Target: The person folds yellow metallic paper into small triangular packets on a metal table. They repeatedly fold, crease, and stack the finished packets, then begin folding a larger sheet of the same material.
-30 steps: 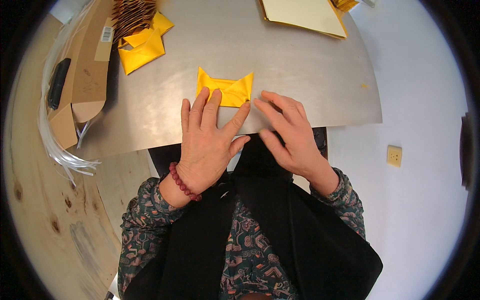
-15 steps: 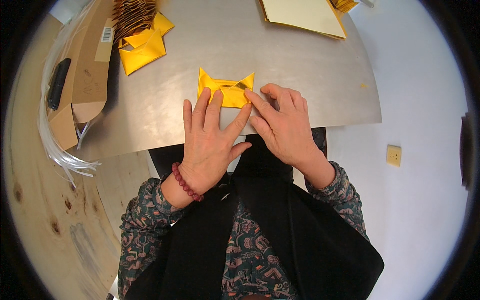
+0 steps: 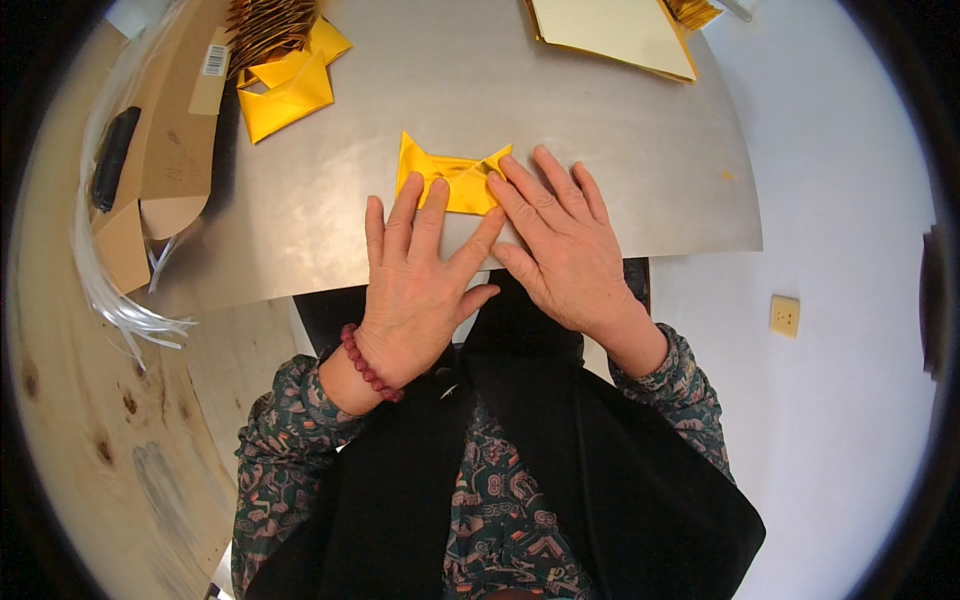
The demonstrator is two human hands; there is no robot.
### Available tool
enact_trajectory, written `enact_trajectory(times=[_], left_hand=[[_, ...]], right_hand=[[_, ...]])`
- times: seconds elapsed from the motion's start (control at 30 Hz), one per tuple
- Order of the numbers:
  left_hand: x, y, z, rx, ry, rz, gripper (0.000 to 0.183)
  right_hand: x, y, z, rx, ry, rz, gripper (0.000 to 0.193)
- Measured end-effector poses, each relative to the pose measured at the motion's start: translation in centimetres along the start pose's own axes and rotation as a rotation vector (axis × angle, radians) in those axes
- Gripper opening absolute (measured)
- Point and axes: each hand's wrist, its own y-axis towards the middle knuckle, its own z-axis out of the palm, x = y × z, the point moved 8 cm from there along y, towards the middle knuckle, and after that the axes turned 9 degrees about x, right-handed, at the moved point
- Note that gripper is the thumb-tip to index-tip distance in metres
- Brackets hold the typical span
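A folded sheet of shiny gold paper [image 3: 455,180] lies flat near the front edge of the metal table, two pointed corners sticking up on its far side. My left hand [image 3: 418,262] is spread over its near edge, fingertips resting on the paper and thumb off to the side. At the paper's right end my right hand [image 3: 568,240] lies with fingers stretched out, its index and middle fingertips on the right corner. Part of that corner is hidden beneath the fingers.
At the far left are folded gold paper pieces [image 3: 290,98] beside a stack of folded paper edges [image 3: 268,35]. A cardboard box [image 3: 180,150] with a black object [image 3: 116,158] and white plastic strands [image 3: 95,255] stands left. A pale sheet stack [image 3: 610,35] lies far right on the metal table [image 3: 660,170].
My right hand has uncurled its fingers and stretched them farther over the paper's right corner. My left hand stays in nearly the same place on the paper.
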Motion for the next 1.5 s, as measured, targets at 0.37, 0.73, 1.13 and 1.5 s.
enact_trajectory(times=[0.37,0.73,1.13,1.5], left_hand=[[2.3,-0.6,-1.4,0.012,-0.132,0.045,0.085],[2.3,-0.5,-1.5,-0.003,-0.131,0.045,0.082],[2.9,-0.5,-2.1,0.009,-0.078,0.087,0.072],[3.9,-0.4,-1.9,0.059,-0.126,0.03,0.087]], right_hand=[[-0.8,0.3,0.6,0.097,0.004,-0.048,0.056],[-1.1,0.0,0.5,0.141,0.067,-0.115,0.051],[-0.2,-0.6,-0.4,0.099,0.085,-0.229,0.062],[-0.7,0.0,-0.1,0.221,0.161,-0.312,0.062]])
